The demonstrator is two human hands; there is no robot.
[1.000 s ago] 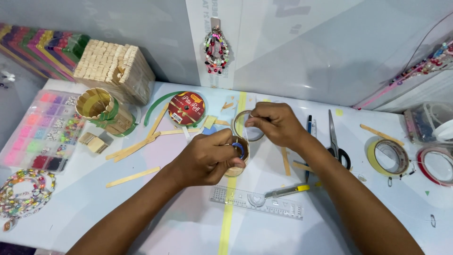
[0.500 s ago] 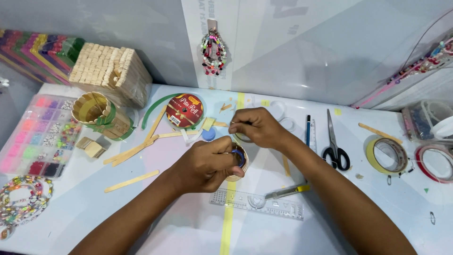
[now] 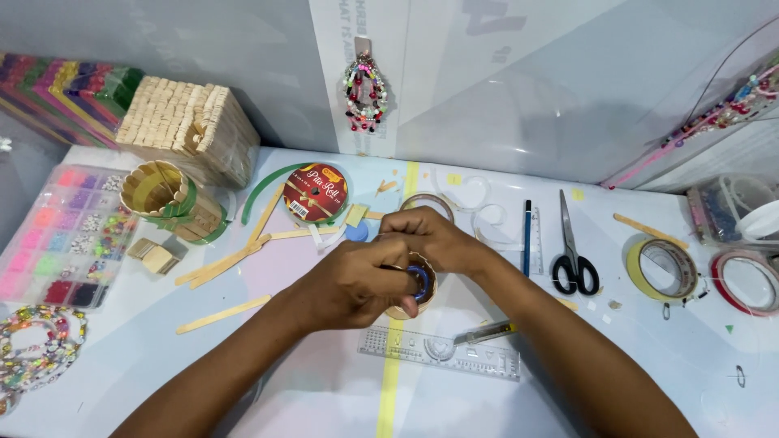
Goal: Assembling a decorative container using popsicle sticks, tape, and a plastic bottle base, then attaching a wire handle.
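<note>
Left hand: the left hand point(image 3: 353, 284) is clenched around a small round wooden holder point(image 3: 412, 285), pinning it just above the table near the middle of the scene.
Right hand: the right hand point(image 3: 434, 239) curls over the far side of the holder, fingertips pinched down at its rim; what it pinches is hidden, though something blue point(image 3: 419, 281) shows inside the ring.
Where the piece sits: right over the yellow stripe on the table point(image 3: 324, 389), just beyond the clear ruler point(image 3: 442, 354), with a clear tape roll point(image 3: 427, 202) lying just behind the hands.
Risk, grip: both hands crowd one small piece, so I judge that a hard squeeze could crack or warp its thin stick wall.
Risk, view: the knuckles cover the rim, and whatever is being pressed there could go on crooked unseen.
Risk, clutter: the yellow-handled cutter point(image 3: 487, 332) lies close by the right wrist; a sweep of the forearm could knock it or shift the ruler.
Change: a second ago the right hand held a tape roll up in the open beyond the left hand; now both hands are closed tight together on the holder, a little nearer.
Unchanged: scissors point(image 3: 572, 251), the yellow tape roll point(image 3: 661, 269) and the loose craft sticks point(image 3: 223, 315) lie as before.
</note>
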